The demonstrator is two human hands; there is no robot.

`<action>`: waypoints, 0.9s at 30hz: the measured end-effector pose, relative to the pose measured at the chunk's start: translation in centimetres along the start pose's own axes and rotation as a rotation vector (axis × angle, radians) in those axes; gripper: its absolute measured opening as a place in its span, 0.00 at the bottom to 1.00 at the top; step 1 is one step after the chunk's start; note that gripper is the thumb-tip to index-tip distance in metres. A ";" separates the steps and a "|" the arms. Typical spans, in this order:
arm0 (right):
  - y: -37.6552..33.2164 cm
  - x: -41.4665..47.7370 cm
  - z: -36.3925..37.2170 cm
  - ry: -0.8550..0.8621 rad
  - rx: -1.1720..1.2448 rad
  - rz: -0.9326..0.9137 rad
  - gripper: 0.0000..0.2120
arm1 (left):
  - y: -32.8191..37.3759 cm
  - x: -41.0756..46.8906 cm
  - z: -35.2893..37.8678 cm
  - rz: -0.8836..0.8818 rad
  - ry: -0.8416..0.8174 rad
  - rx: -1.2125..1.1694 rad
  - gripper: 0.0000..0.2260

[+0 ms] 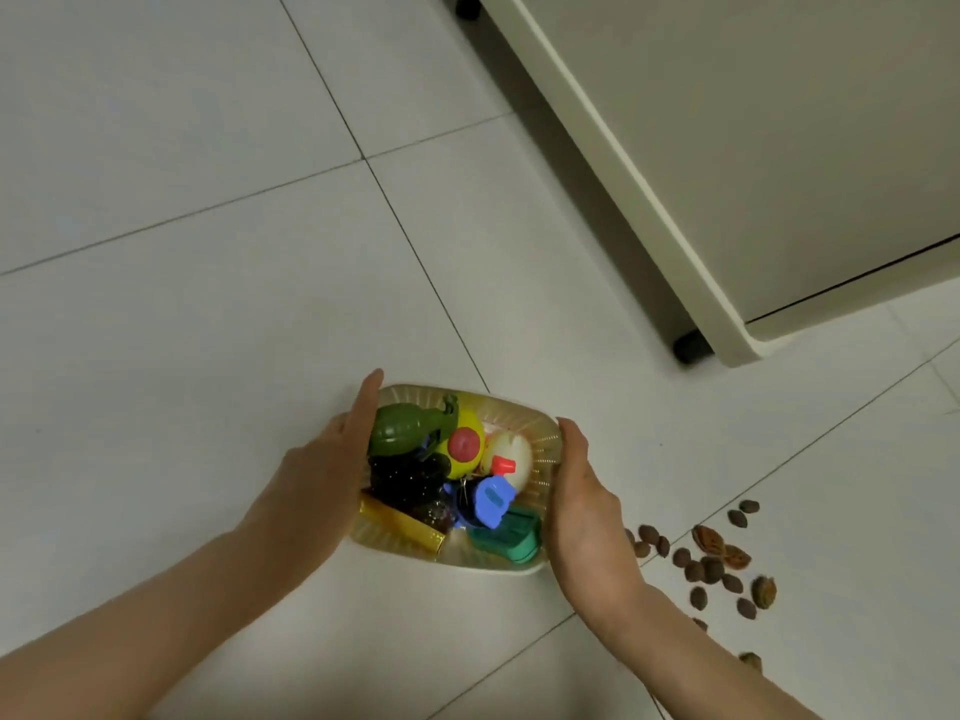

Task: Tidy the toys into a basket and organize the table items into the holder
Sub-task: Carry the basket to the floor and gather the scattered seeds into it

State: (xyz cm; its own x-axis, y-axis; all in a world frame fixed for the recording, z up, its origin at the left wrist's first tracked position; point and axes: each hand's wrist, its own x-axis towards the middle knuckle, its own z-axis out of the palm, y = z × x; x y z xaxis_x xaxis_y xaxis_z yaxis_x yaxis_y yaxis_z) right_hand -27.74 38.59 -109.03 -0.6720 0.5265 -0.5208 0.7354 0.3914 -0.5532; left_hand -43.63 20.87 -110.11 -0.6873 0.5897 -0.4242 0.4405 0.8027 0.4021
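Low in the centre of the frame, a pale translucent ribbed plastic basket (540, 439) sits over white floor tiles (182, 304), gripped at both ends. Left hand (322, 475) is pressed flat against the basket's left end, fingers extended along the rim; right hand (587, 511) clasps the right end, thumb over the rim. Whether the basket rests on the floor or is lifted clear cannot be determined. Contents, packed together: a dark green grenade-shaped plastic toy (400, 428) at upper left; a yellow round toy with a red disc (462, 444) at centre; a white rounded toy (511, 454) to its right; a blue plastic piece (491, 501) below that; a teal green block (511, 537) at lower right; a gold rectangular bar (402, 522) at lower left; a black glittery mass (410, 485) above it. Scattered brown seeds or nut shells (711, 558) lie on the tiles at lower right, near the right wrist. A cream cabinet on dark feet (779, 148) occupies the upper right.
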 end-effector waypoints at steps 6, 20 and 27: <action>0.2 1.1 -0.2 -0.052 0.041 -0.089 0.24 | 0.7 0.4 -2.1 -0.022 -0.181 -0.011 0.36; 20.4 -15.1 0.3 0.397 -0.142 0.035 0.46 | 15.1 -8.2 7.8 1.044 -0.357 0.352 0.44; 28.1 -15.9 1.4 0.400 -0.059 0.128 0.54 | 15.3 -1.9 17.1 0.790 -0.259 0.368 0.51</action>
State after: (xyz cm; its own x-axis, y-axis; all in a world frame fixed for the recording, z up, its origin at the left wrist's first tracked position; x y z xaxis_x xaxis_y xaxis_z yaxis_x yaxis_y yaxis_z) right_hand 3.55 40.14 -117.21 -0.4963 0.8208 -0.2829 0.8223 0.3398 -0.4565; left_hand -25.64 33.57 -117.04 0.0245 0.9463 -0.3222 0.9157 0.1081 0.3871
